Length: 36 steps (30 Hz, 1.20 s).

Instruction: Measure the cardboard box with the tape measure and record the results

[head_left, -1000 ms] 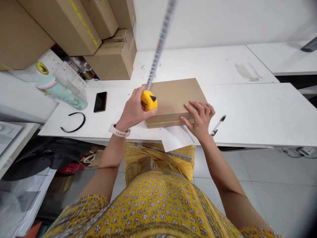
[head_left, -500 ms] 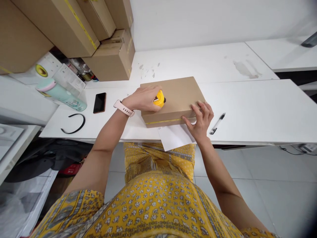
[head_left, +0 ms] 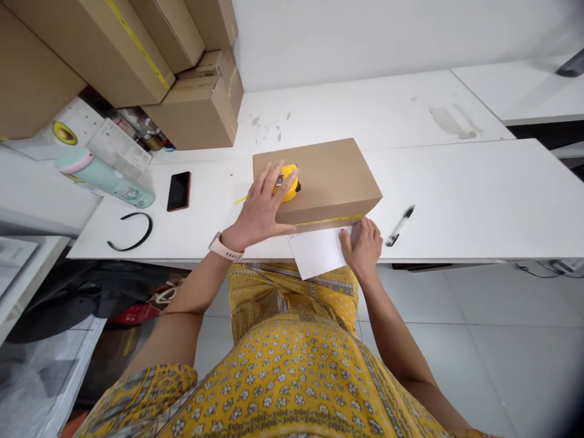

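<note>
A closed cardboard box lies on the white table in front of me. On its top, toward the left, rests a yellow tape measure, with a bit of yellow blade showing left of my hand. My left hand grips the box's front left part, fingers spread over the top and against the tape measure, thumb along the front side. A white sheet of paper sticks out from under the box past the table edge. At its right side, my right hand is closed on the paper, fingertips close to the box's lower front corner.
Right of the box lies a pen. To the left are a phone, a black headband and a mint bottle lying tilted. Stacked cardboard boxes stand at the back left. The table's front edge runs close to my body.
My left hand has loosened from around the tape measure and spread onto the box's front left. My right hand has come off the box's front right corner and down onto the paper.
</note>
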Each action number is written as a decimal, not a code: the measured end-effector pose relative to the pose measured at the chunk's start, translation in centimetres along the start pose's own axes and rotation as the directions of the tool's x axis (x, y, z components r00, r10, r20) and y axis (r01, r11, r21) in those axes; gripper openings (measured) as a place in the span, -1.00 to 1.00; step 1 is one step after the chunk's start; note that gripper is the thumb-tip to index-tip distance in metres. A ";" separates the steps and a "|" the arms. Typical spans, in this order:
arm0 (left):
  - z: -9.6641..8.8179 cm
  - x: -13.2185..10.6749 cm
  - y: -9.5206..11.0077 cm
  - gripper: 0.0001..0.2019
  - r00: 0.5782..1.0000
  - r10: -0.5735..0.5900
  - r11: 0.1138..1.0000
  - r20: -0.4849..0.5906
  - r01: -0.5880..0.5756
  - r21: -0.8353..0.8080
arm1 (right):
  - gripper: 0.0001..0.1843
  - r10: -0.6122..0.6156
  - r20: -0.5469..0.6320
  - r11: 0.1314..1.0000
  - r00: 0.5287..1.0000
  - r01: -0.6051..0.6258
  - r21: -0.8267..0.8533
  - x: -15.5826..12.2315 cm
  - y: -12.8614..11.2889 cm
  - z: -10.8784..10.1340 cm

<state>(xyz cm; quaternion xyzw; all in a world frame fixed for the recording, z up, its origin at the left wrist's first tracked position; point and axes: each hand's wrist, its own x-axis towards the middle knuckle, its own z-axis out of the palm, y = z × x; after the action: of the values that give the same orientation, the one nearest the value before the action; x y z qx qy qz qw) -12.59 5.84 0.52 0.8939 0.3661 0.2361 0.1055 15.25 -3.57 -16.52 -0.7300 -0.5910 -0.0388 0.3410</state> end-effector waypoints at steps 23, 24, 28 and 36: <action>5.7 10.2 -1.9 -0.01 0.991 0.039 0.991 -0.125 -0.022 0.133 | -0.21 0.077 0.117 0.975 0.990 -0.051 -0.218 -1.5 -1.0 0.5; 5.9 9.3 -1.3 -0.06 0.987 0.051 0.989 -0.153 -0.029 0.142 | -0.24 0.070 0.117 0.979 0.991 -0.046 -0.200 -1.5 -0.9 0.2; 8.6 2.1 1.4 -0.40 0.975 0.168 0.980 -0.146 -0.149 0.130 | -0.43 0.126 -0.015 0.988 0.992 -0.127 -0.091 -0.2 1.0 -1.8; 14.0 -8.7 3.3 -0.12 0.908 0.101 0.966 0.408 -0.187 0.177 | -0.40 0.492 0.064 0.852 0.868 -0.465 -0.240 6.6 6.1 -3.9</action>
<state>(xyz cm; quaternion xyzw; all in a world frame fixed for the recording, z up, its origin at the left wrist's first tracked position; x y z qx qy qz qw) -8.98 -2.80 -13.40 0.9538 0.2930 0.0176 0.0634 24.03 -0.58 -13.28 -0.8879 -0.4025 0.0282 0.2211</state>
